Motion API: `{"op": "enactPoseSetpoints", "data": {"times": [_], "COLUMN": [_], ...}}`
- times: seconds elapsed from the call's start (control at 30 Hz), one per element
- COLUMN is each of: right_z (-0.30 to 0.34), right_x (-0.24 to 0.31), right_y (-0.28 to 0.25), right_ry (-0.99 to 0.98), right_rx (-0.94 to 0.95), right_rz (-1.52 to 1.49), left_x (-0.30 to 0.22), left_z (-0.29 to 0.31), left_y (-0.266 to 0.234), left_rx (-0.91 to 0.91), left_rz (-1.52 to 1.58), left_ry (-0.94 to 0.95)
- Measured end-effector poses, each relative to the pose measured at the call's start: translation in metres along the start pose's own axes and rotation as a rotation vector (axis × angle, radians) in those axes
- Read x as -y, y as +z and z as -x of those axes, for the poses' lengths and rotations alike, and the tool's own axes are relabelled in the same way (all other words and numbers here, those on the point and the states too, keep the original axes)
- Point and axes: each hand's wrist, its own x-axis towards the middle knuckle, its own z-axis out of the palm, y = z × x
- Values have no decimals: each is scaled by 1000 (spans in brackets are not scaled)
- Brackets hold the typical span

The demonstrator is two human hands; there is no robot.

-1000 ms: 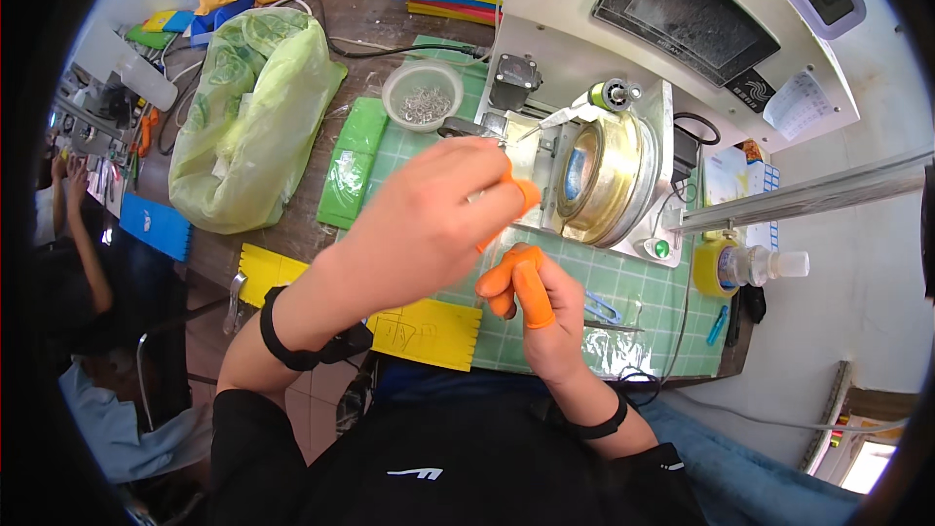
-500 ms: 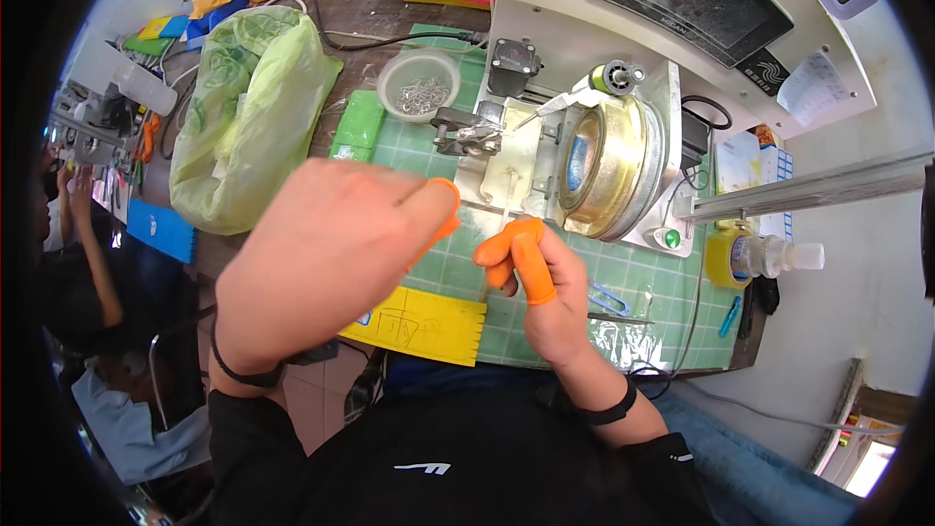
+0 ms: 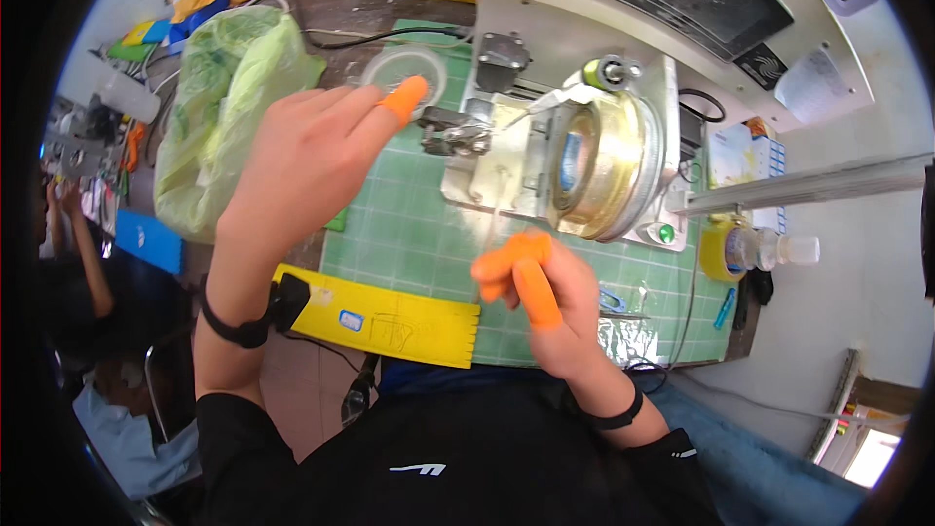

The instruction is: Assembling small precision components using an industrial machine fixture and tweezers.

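Observation:
My left hand (image 3: 317, 141) is over the left side of the mat, with its back up and an orange finger cot (image 3: 404, 99) on one stretched-out digit. That digit reaches over a round translucent bowl (image 3: 435, 78); the other fingertips are hidden behind the hand. Small metal pieces lie in the bowl. My right hand (image 3: 550, 297), with orange cots on thumb and finger, is pinched closed in front of the machine; what it holds, if anything, cannot be made out. A thin pale strand (image 3: 497, 209) runs from the machine's plate toward its fingertips.
A benchtop machine with a metal clamp (image 3: 456, 132) and a large gold wheel (image 3: 609, 170) stands ahead. A yellow card (image 3: 390, 319) lies in front on the green mat (image 3: 390, 224). A pale green plastic bag (image 3: 224, 117) is at left, a yellow bottle (image 3: 723, 249) at right.
My left hand has moved away from beside my right hand, up and left to the bowl, uncovering more of the yellow card. My right hand stays nearly in place, still pinched.

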Motion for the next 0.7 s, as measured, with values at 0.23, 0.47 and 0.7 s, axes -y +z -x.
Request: {"op": "enactPoseSetpoints", "data": {"times": [0.23, 0.47, 0.7], "right_z": [24, 27, 18], "right_x": [24, 22, 13], "right_y": [-111, -175, -177], "right_ry": [-422, -196, -72], "right_rx": [-678, -789, -835], "right_rz": [843, 933, 701], "left_x": [-7, -7, -7], "left_z": [7, 19, 4], "left_y": [-16, -26, -23], "left_rx": [66, 187, 73], "left_rz": [201, 952, 749], "left_ry": [-159, -351, -476]}}
